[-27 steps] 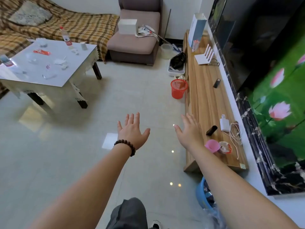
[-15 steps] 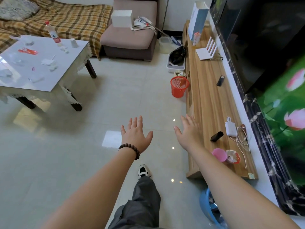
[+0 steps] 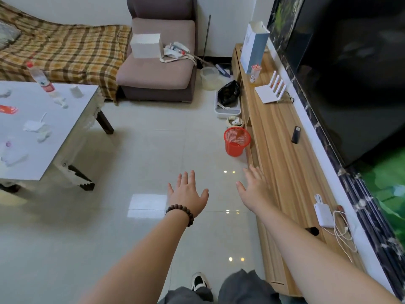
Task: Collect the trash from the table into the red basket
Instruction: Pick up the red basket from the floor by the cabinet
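Tiled living-room floor [image 3: 142, 150]: one red basket [image 3: 237, 141] standing against the wooden TV bench [image 3: 282, 154]. One white desk [image 3: 65, 137], far left, carrying one plastic bottle [image 3: 41, 81], one red wrapper [image 3: 8, 109] and several crumpled tissues [image 3: 36, 127]. Two hands, left hand [image 3: 188, 194] and right hand [image 3: 255, 189]: each grip spread flat, holding nothing.

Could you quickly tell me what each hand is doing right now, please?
Left hand: open, fingers spread, holding nothing.
Right hand: open, fingers straight, holding nothing.
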The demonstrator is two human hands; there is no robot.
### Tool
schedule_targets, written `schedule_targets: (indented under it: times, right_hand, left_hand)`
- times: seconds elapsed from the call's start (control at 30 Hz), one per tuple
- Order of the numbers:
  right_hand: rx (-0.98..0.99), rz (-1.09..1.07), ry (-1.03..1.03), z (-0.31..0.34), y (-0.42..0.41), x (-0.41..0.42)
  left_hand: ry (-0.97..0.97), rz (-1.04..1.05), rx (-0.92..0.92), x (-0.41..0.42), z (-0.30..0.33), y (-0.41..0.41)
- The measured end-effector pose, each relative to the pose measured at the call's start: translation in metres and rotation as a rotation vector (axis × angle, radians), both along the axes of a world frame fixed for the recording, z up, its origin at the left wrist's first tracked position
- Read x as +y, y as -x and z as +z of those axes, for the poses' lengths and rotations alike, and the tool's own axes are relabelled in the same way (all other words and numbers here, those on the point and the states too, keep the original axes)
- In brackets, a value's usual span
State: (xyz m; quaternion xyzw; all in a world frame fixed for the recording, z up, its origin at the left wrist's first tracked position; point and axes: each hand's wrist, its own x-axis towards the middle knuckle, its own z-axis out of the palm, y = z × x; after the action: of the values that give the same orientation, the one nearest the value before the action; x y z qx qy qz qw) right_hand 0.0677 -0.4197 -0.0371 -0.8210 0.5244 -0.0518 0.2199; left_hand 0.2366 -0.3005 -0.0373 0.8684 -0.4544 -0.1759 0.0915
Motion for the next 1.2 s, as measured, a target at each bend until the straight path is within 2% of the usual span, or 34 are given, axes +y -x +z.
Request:
schedule_targets:
  times: [0.3, 0.73, 1.2]
  right_hand:
    - [0.030, -0.076, -0.001, -0.019, -0.055, -0.115]
    - [0.037, -0.191, -0.078, -0.042, -0.142, -0.357]
    - [0.049, -0.439, -0.174, -0.069, -0.184, -0.501]
  left_hand:
    - [-0.023, -0.056, 0.001, -0.109, -0.025, -0.069]
    - [-0.048, -0.169, -0.042, -0.392, -0.031, -0.186]
    - [-0.125, -0.464, -0.042, -0.615, -0.065, -0.233]
